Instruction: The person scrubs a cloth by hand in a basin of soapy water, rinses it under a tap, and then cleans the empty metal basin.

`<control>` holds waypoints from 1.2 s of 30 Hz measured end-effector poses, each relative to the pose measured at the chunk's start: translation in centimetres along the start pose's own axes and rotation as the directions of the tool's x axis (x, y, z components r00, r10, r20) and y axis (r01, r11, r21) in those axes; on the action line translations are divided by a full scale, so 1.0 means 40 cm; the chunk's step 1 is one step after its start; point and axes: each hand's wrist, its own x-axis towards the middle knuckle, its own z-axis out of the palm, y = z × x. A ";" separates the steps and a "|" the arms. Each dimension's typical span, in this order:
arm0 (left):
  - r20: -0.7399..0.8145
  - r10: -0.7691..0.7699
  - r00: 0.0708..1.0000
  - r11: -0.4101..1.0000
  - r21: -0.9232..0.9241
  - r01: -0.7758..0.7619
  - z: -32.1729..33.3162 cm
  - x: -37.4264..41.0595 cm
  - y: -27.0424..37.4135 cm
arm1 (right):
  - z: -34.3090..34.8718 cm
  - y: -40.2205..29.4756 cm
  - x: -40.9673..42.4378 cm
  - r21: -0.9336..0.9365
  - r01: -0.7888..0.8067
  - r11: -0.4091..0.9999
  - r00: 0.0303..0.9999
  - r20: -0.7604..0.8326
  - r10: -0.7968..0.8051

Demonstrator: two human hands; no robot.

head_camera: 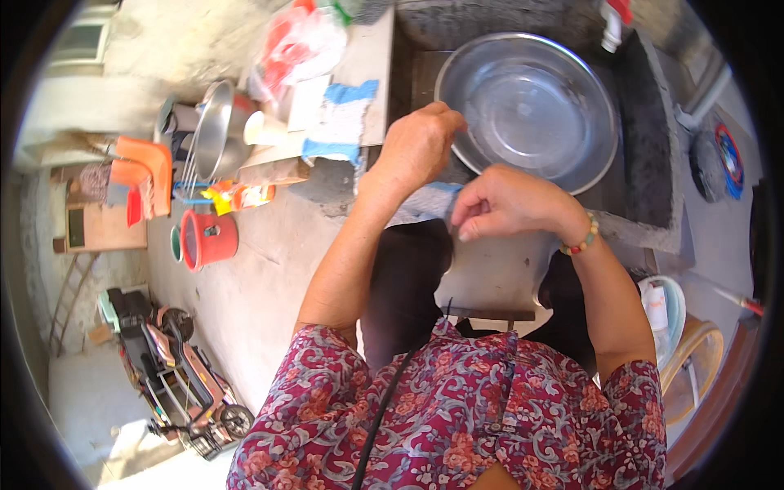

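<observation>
A wide stainless steel basin (603,144) rests inside a dark stone sink (649,153). Close to its left rim is my left hand (422,144), knuckles up, with fingers bent inward; whatever they may hold is hidden. My right hand (514,202) hangs over the sink's front edge, loosely curled, its thumb apart from the fingers and nothing visible between them. Behind and below both hands lies a blue and white cloth (429,199) on the front edge. Another blue and white knitted cloth (343,119) drapes over the ledge left of the sink.
A tap (611,33) with a red handle overhangs the sink's far right. Plastic bags (300,49) and a metal bowl (214,131) stand to the left. A red bucket (211,240) and an electric scooter (177,373) are on the floor. At right sits a round basin (670,306).
</observation>
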 end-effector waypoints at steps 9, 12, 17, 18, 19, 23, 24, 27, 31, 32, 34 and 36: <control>0.403 -0.099 0.910 0.978 -0.131 0.164 0.194 0.205 -0.058 | -0.048 0.091 -0.068 -0.046 -0.229 0.972 0.791 -0.591 0.158; 0.444 -0.067 0.894 0.985 -0.114 0.130 0.321 0.275 -0.182 | -0.070 0.131 -0.061 0.491 0.091 0.866 0.507 -0.772 0.384; 0.010 -0.582 0.813 0.812 -0.030 0.582 0.570 0.249 -0.333 | -0.161 0.215 -0.090 0.689 0.703 0.178 0.038 -0.286 0.957; 0.202 -0.754 0.625 0.593 -0.200 0.780 0.636 0.250 -0.376 | -0.165 0.288 -0.107 0.710 0.684 0.171 -0.003 -0.232 0.973; 0.606 -0.763 0.224 -0.219 -0.570 0.792 0.654 0.263 -0.315 | -0.175 0.312 -0.119 0.731 0.662 0.166 -0.053 -0.175 0.983; 0.782 -0.391 0.485 -0.622 -0.613 0.487 0.583 0.293 -0.033 | -0.157 0.401 -0.094 0.568 0.823 -0.003 0.037 -0.047 0.998; 0.742 -0.338 0.578 -0.629 -0.635 0.448 0.549 0.293 -0.003 | -0.158 0.371 -0.078 0.536 0.844 -0.018 0.104 -0.130 0.986; 0.498 -0.322 0.805 -0.142 -0.866 0.479 0.409 0.298 0.167 | -0.137 0.391 -0.041 0.461 0.888 -0.001 0.213 -0.410 0.887; 0.138 0.143 0.980 0.751 -0.660 -0.016 0.381 0.267 0.201 | -0.138 0.304 -0.088 0.525 0.845 -0.098 0.440 -0.579 0.686; 0.105 0.246 0.964 0.753 -0.647 -0.122 0.380 0.270 0.196 | -0.136 0.306 -0.092 0.531 0.845 -0.066 0.437 -0.615 0.657; 0.054 0.425 0.904 0.710 -0.639 -0.295 0.396 0.290 0.177 | -0.141 0.320 -0.117 0.572 0.817 -0.074 0.518 -0.670 0.532; 0.010 0.481 0.877 0.703 -0.602 -0.378 0.410 0.310 0.172 | -0.161 0.326 -0.127 0.611 0.787 0.084 0.473 -0.686 0.553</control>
